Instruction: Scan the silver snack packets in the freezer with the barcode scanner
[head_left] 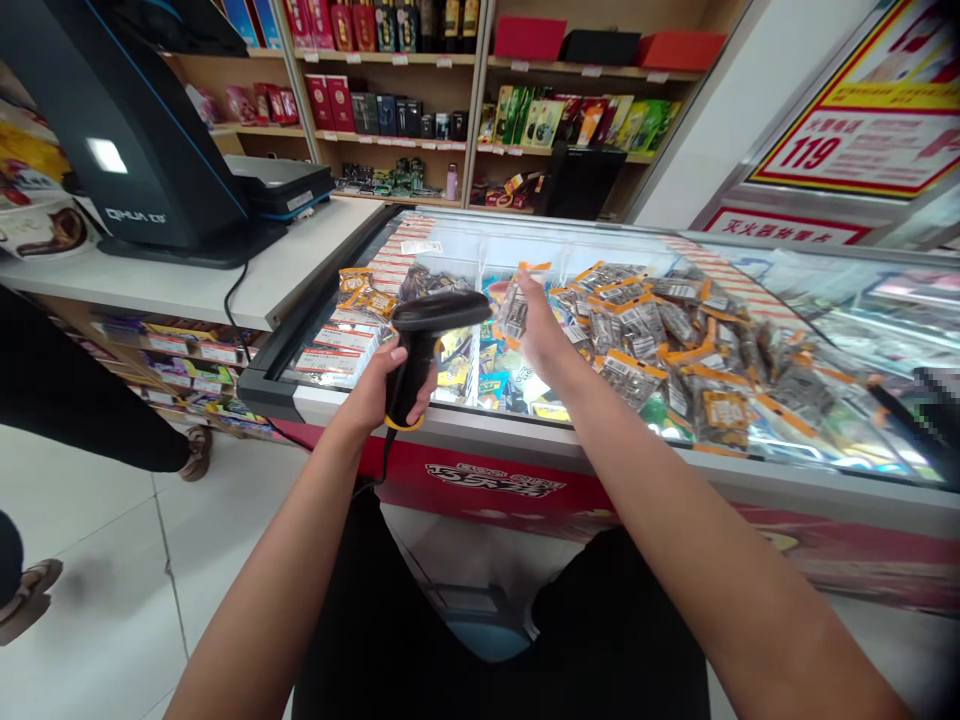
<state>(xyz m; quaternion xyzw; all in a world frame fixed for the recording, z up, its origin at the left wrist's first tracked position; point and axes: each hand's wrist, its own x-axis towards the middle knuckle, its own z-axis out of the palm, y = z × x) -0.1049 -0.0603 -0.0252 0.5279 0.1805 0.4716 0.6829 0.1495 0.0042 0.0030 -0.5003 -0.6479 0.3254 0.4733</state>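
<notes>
My left hand [386, 385] is wrapped round the handle of a black and yellow barcode scanner [439, 312], its head pointing right. A cable runs down from the handle. In front of the scanner, my right hand [541, 325] grips a small snack packet [514, 308] with orange edges, its printed grey side towards the scanner. A large pile of similar packets [637, 330] lies to the right on the glass top of a chest freezer [457, 425]. A few orange packets [365, 292] lie left of the scanner. Colourful packages show through the glass.
On the left, a white counter [300, 245] carries a dark checkout terminal [172, 150] and a bowl-shaped tub [45, 225]. Stocked shelves [397, 140] stand behind the freezer. Another person's dark-clothed leg [82, 380] is at the left. A blue stool [487, 635] shows between my legs.
</notes>
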